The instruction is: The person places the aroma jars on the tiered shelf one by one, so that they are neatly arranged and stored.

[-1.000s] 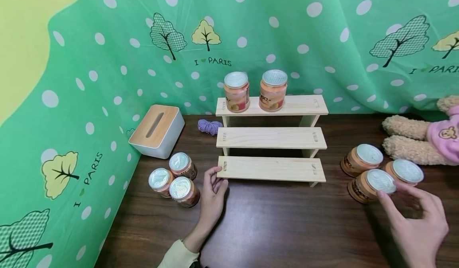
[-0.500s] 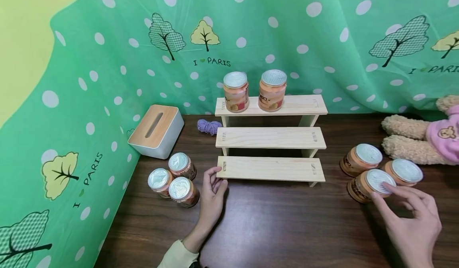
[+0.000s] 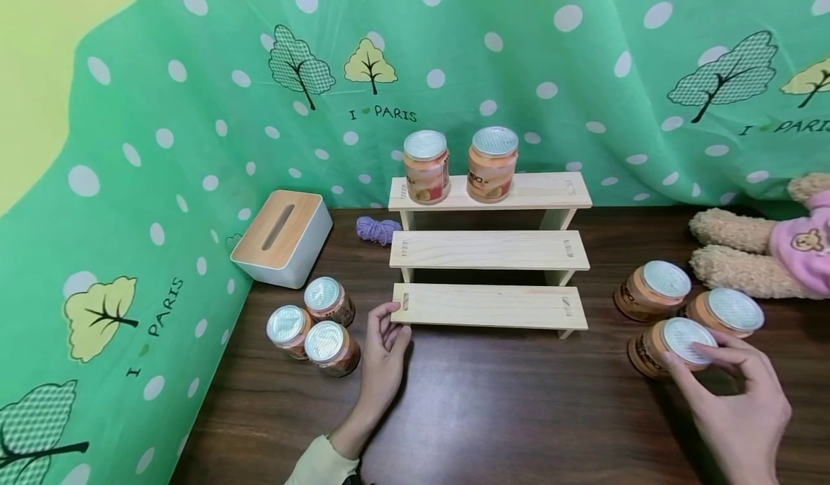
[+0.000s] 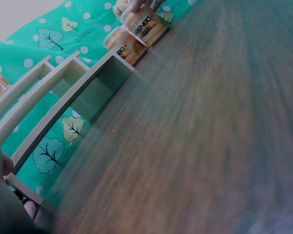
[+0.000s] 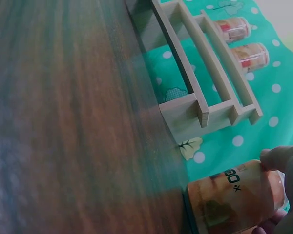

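My right hand (image 3: 735, 398) pinches the silver lid of a jar (image 3: 648, 352), thumb on the near side and fingers over the far side. The orange-labelled jar (image 5: 229, 200) also shows in the right wrist view with the thumb at its lid end. Two more such jars stand right behind it, a left one (image 3: 645, 294) and a right one (image 3: 726, 308). My left hand (image 3: 384, 362) holds the left end of the lowest board of a three-step wooden shelf (image 3: 489, 305), index fingertip on top. Two jars (image 3: 427, 175) stand on the shelf's top step.
Three similar jars (image 3: 331, 352) cluster left of my left hand. Behind them sits a white tissue box (image 3: 279, 229) with a wooden lid, near a purple yarn bundle (image 3: 378, 230). A plush toy (image 3: 746, 261) lies at the right. A green dotted cloth (image 3: 545, 110) hangs behind.
My right hand has moved left onto the nearest right jar and closed its fingers on the lid. That jar has shifted slightly toward me, apart from the other two. The left hand stays put.
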Motion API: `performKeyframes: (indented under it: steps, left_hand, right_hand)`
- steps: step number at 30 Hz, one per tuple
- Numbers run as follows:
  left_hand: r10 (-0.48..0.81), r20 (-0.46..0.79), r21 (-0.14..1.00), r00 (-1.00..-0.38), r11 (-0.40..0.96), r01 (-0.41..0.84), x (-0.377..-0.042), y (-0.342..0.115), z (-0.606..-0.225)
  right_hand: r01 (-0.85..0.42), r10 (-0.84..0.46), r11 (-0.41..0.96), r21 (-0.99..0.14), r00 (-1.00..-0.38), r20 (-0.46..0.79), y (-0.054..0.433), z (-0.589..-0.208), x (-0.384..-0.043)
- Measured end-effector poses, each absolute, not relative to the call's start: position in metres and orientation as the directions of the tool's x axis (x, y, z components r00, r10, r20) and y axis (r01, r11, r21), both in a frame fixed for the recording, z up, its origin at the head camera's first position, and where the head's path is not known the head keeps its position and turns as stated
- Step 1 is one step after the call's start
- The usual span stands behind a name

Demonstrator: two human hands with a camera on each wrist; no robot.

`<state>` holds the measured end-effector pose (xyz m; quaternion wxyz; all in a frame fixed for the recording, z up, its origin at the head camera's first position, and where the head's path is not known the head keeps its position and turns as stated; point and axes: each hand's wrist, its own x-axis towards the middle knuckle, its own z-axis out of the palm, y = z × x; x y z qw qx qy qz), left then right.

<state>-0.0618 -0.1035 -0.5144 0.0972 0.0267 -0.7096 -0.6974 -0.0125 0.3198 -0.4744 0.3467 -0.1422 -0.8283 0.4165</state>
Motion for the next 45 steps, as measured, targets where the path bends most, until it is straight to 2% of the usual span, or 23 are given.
performKeyframes:
  steps: [9,17,28,37,42,45]
  left_hand:
    - [-0.176,0.108,0.994,-0.978,0.029,0.105,-0.061,-0.104,-0.514]
    - [-0.173,0.105,0.994,-0.979,0.024,0.103,-0.062,-0.104,-0.514]
    - [-0.170,0.103,0.995,-0.980,0.020,0.101,-0.062,-0.104,-0.512]
    - [-0.171,0.110,0.994,-0.979,0.033,0.106,-0.062,-0.103,-0.512]
    - [-0.175,0.113,0.993,-0.978,0.040,0.107,-0.061,-0.103,-0.511]
    - [-0.177,0.105,0.994,-0.979,0.042,0.099,-0.062,-0.103,-0.511]
  right_hand:
    - [-0.074,0.525,0.603,-0.794,-0.713,0.465,0.319,-0.475,-0.013]
    - [-0.124,0.536,0.587,-0.800,-0.681,0.499,0.320,-0.479,-0.015]
    - [-0.154,0.496,0.581,-0.799,-0.712,0.498,0.325,-0.477,-0.013]
    - [-0.279,0.514,0.528,-0.802,-0.646,0.564,0.320,-0.472,-0.014]
    - [-0.252,0.489,0.570,-0.782,-0.660,0.570,0.316,-0.458,-0.013]
    - [-0.312,0.493,0.529,-0.789,-0.644,0.585,0.310,-0.447,-0.014]
